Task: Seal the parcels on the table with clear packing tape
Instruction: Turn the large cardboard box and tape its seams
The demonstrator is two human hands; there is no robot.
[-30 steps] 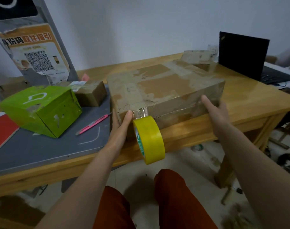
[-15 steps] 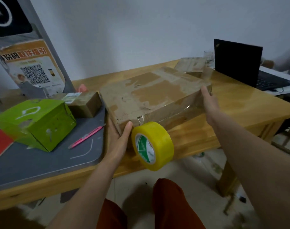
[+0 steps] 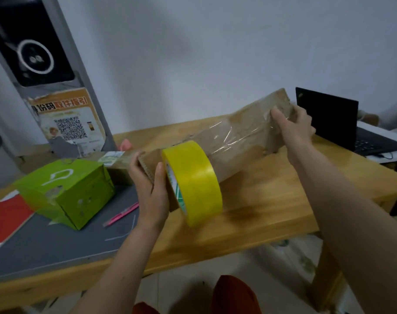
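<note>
A large flat cardboard parcel [image 3: 236, 143], patched with clear tape, is lifted off the wooden table [image 3: 261, 214] and tipped up on its side. My left hand [image 3: 151, 189] grips its near left corner. My right hand [image 3: 292, 128] grips its far right end. A yellow roll of packing tape [image 3: 193, 184] hangs from a tape strip stuck to the parcel's near face, just right of my left hand. A green parcel [image 3: 66, 191] and a small brown parcel [image 3: 118, 168] sit on the left of the table.
A grey mat [image 3: 57, 241] covers the table's left part, with a pink utility knife [image 3: 121, 214] on it. A red folder [image 3: 5, 216] lies at the far left. An open black laptop [image 3: 329, 118] stands at the right. A grey kiosk with a QR poster [image 3: 66, 125] stands behind.
The big parcel has been lifted from lying flat on the table and tipped up on edge. Both hands went from pressing its sides to gripping its ends. The tape roll swung up with it.
</note>
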